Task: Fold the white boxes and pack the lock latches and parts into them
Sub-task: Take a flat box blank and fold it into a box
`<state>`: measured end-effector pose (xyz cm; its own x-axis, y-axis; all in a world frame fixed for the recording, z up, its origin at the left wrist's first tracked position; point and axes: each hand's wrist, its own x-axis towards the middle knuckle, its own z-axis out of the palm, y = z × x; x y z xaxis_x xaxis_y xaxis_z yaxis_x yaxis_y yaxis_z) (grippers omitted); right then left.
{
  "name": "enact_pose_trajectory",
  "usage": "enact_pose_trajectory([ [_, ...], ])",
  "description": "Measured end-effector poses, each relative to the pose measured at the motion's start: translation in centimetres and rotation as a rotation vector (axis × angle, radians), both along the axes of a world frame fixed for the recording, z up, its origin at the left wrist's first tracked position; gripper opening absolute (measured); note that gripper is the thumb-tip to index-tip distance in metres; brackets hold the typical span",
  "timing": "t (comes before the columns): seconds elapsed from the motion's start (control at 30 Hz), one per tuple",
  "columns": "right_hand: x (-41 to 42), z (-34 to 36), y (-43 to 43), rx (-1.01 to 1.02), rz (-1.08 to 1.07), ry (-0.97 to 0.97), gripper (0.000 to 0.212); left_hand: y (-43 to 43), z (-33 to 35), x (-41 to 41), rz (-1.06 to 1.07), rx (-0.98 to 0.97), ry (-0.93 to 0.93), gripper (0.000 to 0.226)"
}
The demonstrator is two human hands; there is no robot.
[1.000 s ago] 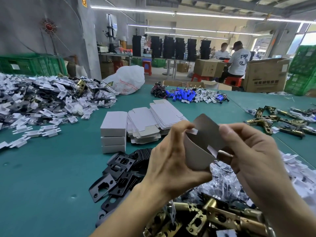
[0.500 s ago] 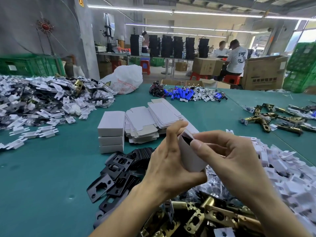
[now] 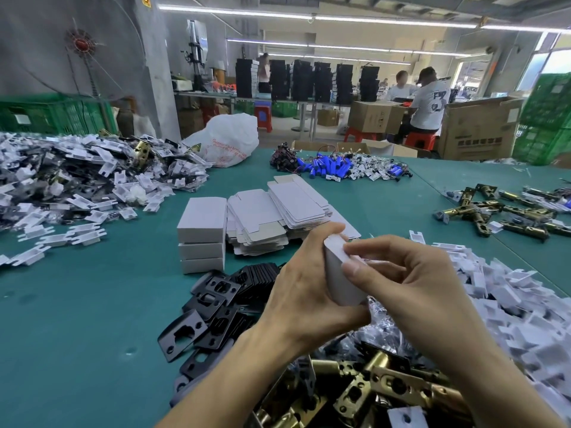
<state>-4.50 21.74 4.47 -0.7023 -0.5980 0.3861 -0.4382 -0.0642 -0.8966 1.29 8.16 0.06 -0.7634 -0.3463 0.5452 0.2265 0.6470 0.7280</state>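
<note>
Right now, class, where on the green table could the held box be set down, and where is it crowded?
Bare table lies left of the black plates and stacked boxes; another strip separates the flat blanks from the far brass latches. Near right is crowded.

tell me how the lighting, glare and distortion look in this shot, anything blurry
Head view: even overhead light, only soft shadows on the teal table; the window at upper right is blown out; wide-angle bending curves the ceiling light strips; the white box, left hand and right hand look fairly sharp; the brass latches show small highlights.
</note>
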Motion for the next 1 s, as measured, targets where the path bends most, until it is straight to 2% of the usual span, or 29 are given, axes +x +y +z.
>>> enact_pose_trajectory([
  [0.23, -0.4, 0.1, 0.3, -0.029, -0.094, -0.080, 0.013, 0.1, -0.2, 0.0, -0.016, -0.066, -0.010, 0.094],
  [0.37, -0.3, 0.0, 0.0, 0.050, -0.173, 0.040, 0.010, 0.0, -0.2, 0.0, -0.018, -0.071, -0.036, 0.097],
  [0.5, 0.0, 0.3, 0.0, 0.102, -0.130, 0.087, 0.015, -0.2, -0.2, 0.0, 0.011, -0.073, -0.019, 0.096],
  [0.67, 0.0, 1.1, 0.8, 0.218, -0.049, 0.191, 0.026, -0.4, -0.3, 0.0, -0.039, -0.048, 0.041, 0.084],
  [0.83, -0.4, 1.2, 1.1, 0.376, -0.066, 0.331, 0.031, -0.4, -0.6, -0.1, -0.041, -0.053, 0.003, 0.064],
  [1.0, -0.5, 1.1, 1.2, 0.483, -0.006, 0.369, 0.043, -0.7, -1.1, -0.1, -0.011, 0.010, -0.027, 0.062],
])
